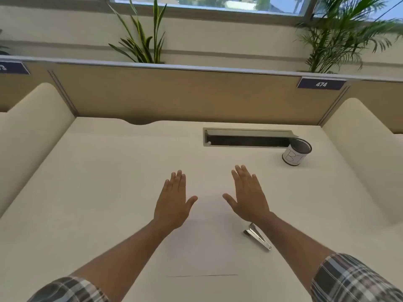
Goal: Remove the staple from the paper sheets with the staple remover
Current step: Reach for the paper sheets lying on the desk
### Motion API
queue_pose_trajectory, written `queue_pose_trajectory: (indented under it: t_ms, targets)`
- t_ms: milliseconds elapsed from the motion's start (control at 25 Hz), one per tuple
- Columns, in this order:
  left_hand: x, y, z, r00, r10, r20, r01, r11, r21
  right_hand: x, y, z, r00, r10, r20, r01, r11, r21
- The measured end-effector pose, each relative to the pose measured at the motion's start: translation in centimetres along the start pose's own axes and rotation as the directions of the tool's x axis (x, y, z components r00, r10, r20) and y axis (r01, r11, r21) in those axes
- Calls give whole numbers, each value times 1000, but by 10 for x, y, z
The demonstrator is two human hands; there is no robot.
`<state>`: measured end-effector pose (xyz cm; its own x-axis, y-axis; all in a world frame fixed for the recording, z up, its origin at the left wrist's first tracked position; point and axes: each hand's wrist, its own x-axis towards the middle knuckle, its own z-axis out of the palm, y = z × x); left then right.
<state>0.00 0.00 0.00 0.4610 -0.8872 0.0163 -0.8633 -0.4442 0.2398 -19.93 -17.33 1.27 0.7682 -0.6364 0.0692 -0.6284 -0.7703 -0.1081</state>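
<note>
Cream desk (98,171) fills the frame, tan partition behind. Left hand (172,203) and right hand (248,197) sit at frame centre, palms down, fingers extended flat, holding nothing. Paper sheets (205,243) lie between the forearms, lower centre. Metal staple remover (258,236) lies just right of the sheets, beside the right wrist. White cup (296,151) stands upper right.

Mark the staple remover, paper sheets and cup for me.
staple remover (258,236): head view, middle of its metal body.
paper sheets (205,247): head view, bare centre of the top sheet.
cup (293,157): head view, white outer wall.
</note>
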Motion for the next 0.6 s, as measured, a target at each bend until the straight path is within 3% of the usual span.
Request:
queue_pose_trajectory:
  t_ms: [280, 400, 600]
  targets:
    - [-45, -22, 51, 952, -35, 304, 82, 986, -144, -14, 7, 49, 935, 40, 353, -123, 969, 216]
    - [-62, -36, 64, 954, -21, 299, 71, 985, -157, -10, 6, 58, 936, 84, 341, -181, 947, 265]
    - [-64, -38, 71, 959, 4, 282, 32, 992, -124, 18, 2, 58, 945, 72, 319, -117, 986, 123]
